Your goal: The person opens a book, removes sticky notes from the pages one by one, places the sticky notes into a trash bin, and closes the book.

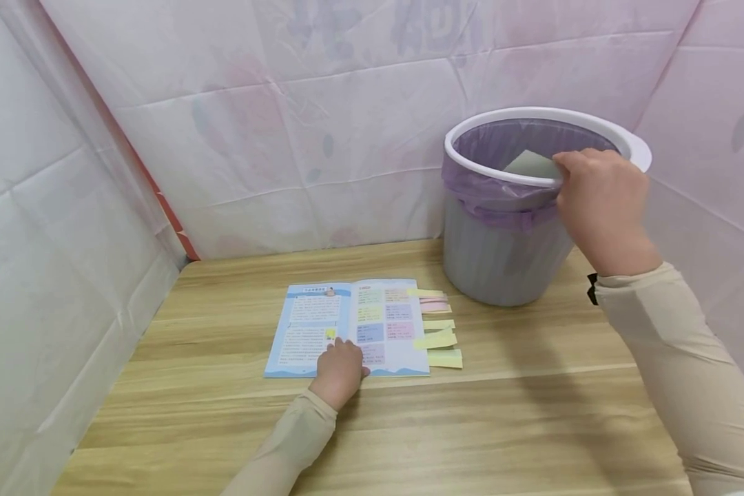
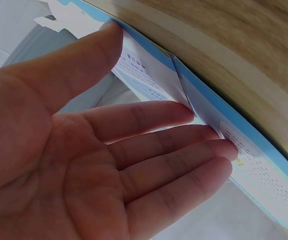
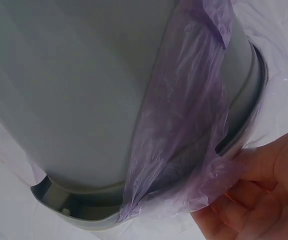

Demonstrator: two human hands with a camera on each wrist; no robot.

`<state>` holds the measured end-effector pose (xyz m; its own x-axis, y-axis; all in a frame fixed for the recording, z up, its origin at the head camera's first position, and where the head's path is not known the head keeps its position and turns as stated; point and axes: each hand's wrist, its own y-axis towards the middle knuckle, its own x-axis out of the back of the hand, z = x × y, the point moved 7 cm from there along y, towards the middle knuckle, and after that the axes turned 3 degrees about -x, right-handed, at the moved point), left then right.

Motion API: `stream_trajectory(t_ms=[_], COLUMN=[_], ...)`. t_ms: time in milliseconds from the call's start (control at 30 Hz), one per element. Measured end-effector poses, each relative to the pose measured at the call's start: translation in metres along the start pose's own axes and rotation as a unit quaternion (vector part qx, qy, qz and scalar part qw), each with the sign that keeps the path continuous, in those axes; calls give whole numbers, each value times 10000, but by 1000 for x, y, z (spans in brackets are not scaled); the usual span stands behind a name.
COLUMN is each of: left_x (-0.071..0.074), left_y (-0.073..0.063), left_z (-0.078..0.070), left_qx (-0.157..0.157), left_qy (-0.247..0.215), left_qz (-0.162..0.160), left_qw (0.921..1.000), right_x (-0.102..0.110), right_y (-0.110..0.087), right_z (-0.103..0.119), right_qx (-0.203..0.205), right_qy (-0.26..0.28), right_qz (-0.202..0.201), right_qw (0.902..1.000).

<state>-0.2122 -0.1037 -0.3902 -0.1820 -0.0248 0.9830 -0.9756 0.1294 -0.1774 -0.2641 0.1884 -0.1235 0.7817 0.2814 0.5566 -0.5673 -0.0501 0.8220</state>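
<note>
An open booklet (image 1: pixel 384 351) with blue-edged printed pages lies on the wooden table. My left hand (image 1: pixel 339 372) rests on it near the spine; in the left wrist view its fingers (image 2: pixel 168 160) are extended, fingertips on the pages, thumb at the lower edge. At the right, my right hand (image 1: pixel 604 200) is at the rim of a grey trash bin (image 1: pixel 502 255) and pinches a piece of pale green paper (image 1: pixel 530 165) over the opening. The right wrist view shows its curled fingers (image 3: pixel 248 200) beside the purple bag; the paper is hidden there.
Several yellow and pink sticky tabs (image 1: pixel 437 339) stick out from the booklet's right edge. A purple bin liner (image 1: pixel 496 207) folds over the bin's white rim (image 1: pixel 465 155). Pale patterned sheeting (image 1: pixel 285 158) stands behind the table and at both sides.
</note>
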Motion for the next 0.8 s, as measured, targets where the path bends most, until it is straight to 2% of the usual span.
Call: stream_trajectory(t_ms=[167,333,467,567,667,733,800], left_x=[0,-1,-2,-2,-1,-1,-1], left_y=[1,0,-1,0,-1,-1,0], left_z=[0,1,2,2,0,-1,-2], left_qx=[-7,13,5,-20,-52,-68,-74], left_qy=[-8,-41,-62,-65,-86,-87,-74], left_qz=[-86,-78,-117,-177,-189,-158,-109], left_qw=[10000,10000,9999,9998,9998,9998,9999], right_x=[-1,10,31,43,40,28,9], right_y=[1,-1,-11,-25,-43,-56,-71], right_z=[-4,4,29,54,74,80,82], right_qx=[-109,115,699,1392,2084,2400,2531], right_qy=[-5,291,836,1391,2076,2499,2653], right_qz=[175,-289,-898,-1110,-747,-242,317], right_qw=[9998,9991,9900,9741,9528,9378,9298])
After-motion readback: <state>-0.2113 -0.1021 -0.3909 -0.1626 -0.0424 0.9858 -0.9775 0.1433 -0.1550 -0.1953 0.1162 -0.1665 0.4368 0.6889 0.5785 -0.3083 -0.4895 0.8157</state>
